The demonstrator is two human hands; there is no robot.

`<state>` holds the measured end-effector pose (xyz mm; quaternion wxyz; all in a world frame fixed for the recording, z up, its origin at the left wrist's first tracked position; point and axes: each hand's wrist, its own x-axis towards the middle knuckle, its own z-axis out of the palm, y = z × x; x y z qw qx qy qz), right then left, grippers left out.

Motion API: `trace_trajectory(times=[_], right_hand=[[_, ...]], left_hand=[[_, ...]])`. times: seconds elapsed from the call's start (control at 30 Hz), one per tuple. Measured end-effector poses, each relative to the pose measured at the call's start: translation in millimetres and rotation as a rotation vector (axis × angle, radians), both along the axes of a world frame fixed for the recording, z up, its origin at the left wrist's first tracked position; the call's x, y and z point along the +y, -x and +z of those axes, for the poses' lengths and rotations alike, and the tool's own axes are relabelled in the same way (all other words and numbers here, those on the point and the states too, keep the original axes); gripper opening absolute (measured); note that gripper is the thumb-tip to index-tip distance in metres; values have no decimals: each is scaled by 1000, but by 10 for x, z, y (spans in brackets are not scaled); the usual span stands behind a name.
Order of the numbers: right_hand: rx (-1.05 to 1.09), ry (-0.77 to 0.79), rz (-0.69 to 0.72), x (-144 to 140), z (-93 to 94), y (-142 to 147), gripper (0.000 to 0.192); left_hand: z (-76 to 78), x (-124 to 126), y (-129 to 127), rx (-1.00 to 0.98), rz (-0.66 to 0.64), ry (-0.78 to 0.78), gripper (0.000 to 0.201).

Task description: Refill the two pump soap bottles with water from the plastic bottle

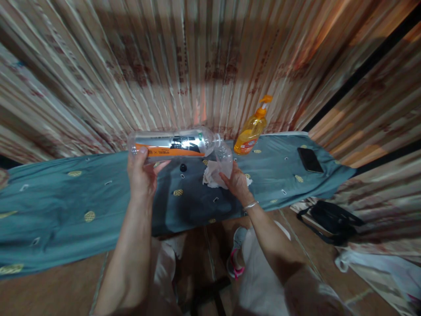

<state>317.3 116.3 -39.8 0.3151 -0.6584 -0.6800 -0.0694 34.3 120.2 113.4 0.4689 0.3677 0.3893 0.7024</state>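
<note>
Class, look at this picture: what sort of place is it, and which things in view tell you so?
Probably a home room, not a workshop. A table under a teal patterned cloth stands against a striped curtain; on it are an orange pump soap bottle and a phone. A black bag lies on the tiled floor.

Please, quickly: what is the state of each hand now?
Left hand: closed around the plastic bottle, held sideways.
Right hand: closed around the small clear cup.
</note>
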Motion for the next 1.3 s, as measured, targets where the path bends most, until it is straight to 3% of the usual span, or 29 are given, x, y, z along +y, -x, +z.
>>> trace_trajectory(times=[0.3, 0.6, 0.97, 1.3], right_hand=[[37, 9, -16, 8, 44, 22, 66], [8, 42, -26, -6, 41, 32, 71], [1, 17, -25, -11, 39, 24, 72], [-13, -15, -36, -17, 47, 29, 70]], left_hand=[[42, -10, -20, -39, 43, -2, 49], [66, -12, 33, 28, 40, -13, 38], [89, -28, -16, -3, 74, -19, 52], [80, -30, 5, 48, 43, -24, 47]])
